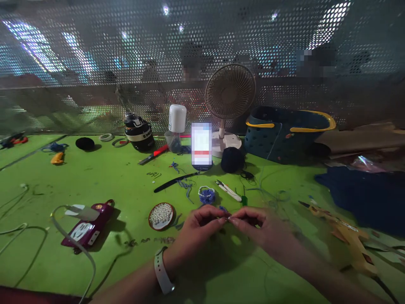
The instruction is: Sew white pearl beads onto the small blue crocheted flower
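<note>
Small blue beaded piece [223, 209] pinched between fingers [220, 219]

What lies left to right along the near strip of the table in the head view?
purple power strip → dish of white beads → left hand → right hand → yellow glue gun

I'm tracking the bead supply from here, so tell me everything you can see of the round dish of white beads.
The dish is small, round and shallow, with a brownish rim that looks like wood or dull metal. It is nearly full of tiny white pearl-like beads. It lies flat on the green table, left of the left hand and apart from it; nothing grips it. A bluish thread lies close by its right edge, contact unclear.
</note>
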Demonstrator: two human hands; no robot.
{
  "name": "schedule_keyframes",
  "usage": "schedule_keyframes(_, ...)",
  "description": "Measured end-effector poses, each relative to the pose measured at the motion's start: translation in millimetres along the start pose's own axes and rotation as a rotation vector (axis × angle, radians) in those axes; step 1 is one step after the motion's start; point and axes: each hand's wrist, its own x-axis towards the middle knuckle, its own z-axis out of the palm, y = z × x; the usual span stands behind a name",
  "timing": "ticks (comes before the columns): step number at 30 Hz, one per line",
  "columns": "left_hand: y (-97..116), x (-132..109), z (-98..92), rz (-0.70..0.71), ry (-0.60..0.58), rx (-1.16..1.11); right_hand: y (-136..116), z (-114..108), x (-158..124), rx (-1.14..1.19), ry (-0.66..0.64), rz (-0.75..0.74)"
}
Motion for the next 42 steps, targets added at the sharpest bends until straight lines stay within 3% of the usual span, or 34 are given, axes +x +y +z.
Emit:
schedule_keyframes(27,0,1,-1.9,-0.004,0.005,-0.025,3,1,1,0.036,-0.021,0.063)
schedule_keyframes(35,-4,1,-4.3,0.067,0.007,-0.036,2,1,-1,-0.013,-0.022,0.053)
schedule_keyframes(39,1,2,-6.2,0.044,0.095,-0.183,-5,-1,-2,-0.064,-0.027,0.054)
schedule_keyframes(42,6,4,-12.9,-0.051,0.046,-0.345,-14,-8,-5,-0.122,-0.011,0.071)
